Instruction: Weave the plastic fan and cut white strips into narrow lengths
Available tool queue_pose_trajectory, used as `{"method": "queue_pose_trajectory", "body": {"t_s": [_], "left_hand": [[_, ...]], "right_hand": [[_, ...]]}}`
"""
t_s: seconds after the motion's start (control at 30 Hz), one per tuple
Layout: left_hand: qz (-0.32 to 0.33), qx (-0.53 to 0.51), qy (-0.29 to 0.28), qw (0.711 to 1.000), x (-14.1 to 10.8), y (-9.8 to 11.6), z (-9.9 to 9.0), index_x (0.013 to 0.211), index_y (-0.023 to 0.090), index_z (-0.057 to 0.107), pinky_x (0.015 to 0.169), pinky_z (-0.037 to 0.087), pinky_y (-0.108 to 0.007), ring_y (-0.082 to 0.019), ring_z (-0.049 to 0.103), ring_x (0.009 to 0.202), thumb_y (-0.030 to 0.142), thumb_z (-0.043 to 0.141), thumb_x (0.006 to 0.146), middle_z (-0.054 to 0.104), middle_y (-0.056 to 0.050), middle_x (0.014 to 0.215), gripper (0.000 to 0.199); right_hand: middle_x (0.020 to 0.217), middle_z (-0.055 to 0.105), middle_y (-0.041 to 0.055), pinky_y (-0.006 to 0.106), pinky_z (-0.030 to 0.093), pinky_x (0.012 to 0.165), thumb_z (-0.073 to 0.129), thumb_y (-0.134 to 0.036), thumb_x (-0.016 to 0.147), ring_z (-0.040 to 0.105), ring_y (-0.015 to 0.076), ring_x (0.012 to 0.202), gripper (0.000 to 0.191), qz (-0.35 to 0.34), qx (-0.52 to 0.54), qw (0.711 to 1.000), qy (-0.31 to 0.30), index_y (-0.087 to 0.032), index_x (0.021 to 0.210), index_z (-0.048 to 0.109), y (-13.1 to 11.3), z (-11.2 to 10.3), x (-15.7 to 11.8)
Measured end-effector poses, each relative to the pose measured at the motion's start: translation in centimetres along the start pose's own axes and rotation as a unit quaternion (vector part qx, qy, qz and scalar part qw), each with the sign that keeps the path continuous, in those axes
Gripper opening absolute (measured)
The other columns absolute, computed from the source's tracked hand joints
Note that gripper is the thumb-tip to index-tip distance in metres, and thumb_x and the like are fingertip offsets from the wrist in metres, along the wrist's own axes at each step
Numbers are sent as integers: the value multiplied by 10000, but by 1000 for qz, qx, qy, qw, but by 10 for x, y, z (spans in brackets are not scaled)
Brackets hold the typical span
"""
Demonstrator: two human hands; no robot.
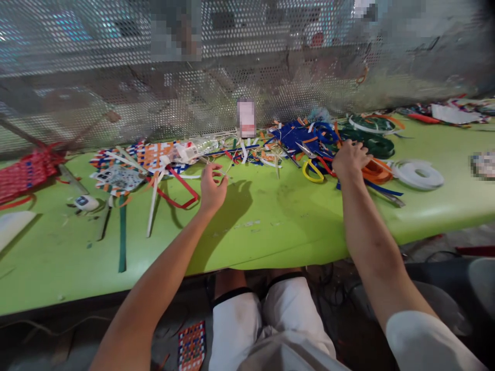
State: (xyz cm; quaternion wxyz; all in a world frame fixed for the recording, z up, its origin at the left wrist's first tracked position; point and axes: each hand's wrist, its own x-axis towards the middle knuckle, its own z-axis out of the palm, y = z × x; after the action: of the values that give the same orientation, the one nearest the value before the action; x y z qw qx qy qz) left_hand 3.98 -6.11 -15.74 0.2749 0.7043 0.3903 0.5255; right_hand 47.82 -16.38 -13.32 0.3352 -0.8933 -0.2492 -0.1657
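Observation:
My left hand point(214, 188) is held over the green table, fingers loosely bent and apart, with nothing visible in it. To its left lie a red strip point(181, 205) bent at angles and a partly woven multicoloured piece point(157, 154). My right hand point(351, 157) reaches over the coiled plastic strips, fingers spread, beside a green coil point(381, 147) and an orange coil point(377, 171). What its fingertips touch is partly hidden. Scissors with yellow handles point(313, 178) lie just left of it. A white coil point(417, 174) rests to its right.
A perforated metal panel point(216, 77) stands along the back of the green table point(263, 226). Strip scraps point(266, 154) litter the rear middle. Pink-red woven material point(27, 175) and a white tape measure-like object point(86, 202) lie left. A woven piece point(192, 345) is below the table.

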Motion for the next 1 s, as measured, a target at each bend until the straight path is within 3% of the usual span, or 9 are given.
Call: {"method": "queue_pose_trajectory", "body": {"t_s": [0.13,0.2,0.3,0.47,0.57,0.8,0.9,1.0], "left_hand": [[5,3,-15,1000,-3,5,3,1087,237,655,788,543,-302,-186,658,929,110,721,869,657,-75,1172,261],[13,12,-23,1000,-3,6,3,1084,235,658,782,535,-303,-184,664,926,107,707,885,655,-75,1172,242],[23,28,-30,999,-4,7,3,1093,231,657,780,523,-314,-183,670,906,100,697,904,655,-77,1165,233],[36,33,-36,998,-5,8,4,1102,231,652,793,519,-328,-187,670,903,93,696,922,650,-75,1161,231],[30,28,-41,998,-6,10,5,1094,225,659,787,520,-318,-179,664,881,66,696,911,645,-70,1155,245],[37,20,-58,997,-6,9,6,1089,221,662,776,524,-309,-187,671,898,96,682,945,676,-82,1150,191],[45,9,-82,996,-6,10,5,1099,223,660,785,535,-312,-208,684,923,218,679,1005,716,-87,1080,95],[43,-3,-100,994,-7,12,4,1120,232,683,811,542,-325,-223,699,940,429,682,1048,745,-94,1061,209]], "right_hand": [[1164,724,287,872,284,1107,740,-433,984,580,546,1360,292,54,-4,996,-71,-149,993,807,16,2,14],[1164,732,296,832,311,1119,685,-398,1022,618,518,1331,306,54,-28,993,-106,-121,1037,813,10,-4,11],[1241,731,313,689,352,1161,534,-253,1089,663,429,1296,330,43,-93,986,-132,-78,1193,794,-6,-20,2],[1470,631,253,566,429,1111,444,-156,1066,647,362,1291,462,-100,-27,994,-39,-166,1483,644,-35,-41,-20],[1488,608,223,494,494,1033,388,-194,1090,654,333,1249,483,-179,69,981,-33,-223,1511,623,-52,-43,-36],[1351,697,151,427,538,1053,418,-171,1063,662,320,1248,485,-342,164,915,-135,-234,1474,667,-89,-34,-87],[1340,719,152,424,537,1074,392,-149,1061,671,307,1232,507,-423,179,864,-207,-226,1480,667,-99,-25,-113],[1392,706,159,416,548,1069,349,-83,1034,667,290,1257,578,-492,193,805,-270,-225,1510,644,-107,-17,-139]]}}
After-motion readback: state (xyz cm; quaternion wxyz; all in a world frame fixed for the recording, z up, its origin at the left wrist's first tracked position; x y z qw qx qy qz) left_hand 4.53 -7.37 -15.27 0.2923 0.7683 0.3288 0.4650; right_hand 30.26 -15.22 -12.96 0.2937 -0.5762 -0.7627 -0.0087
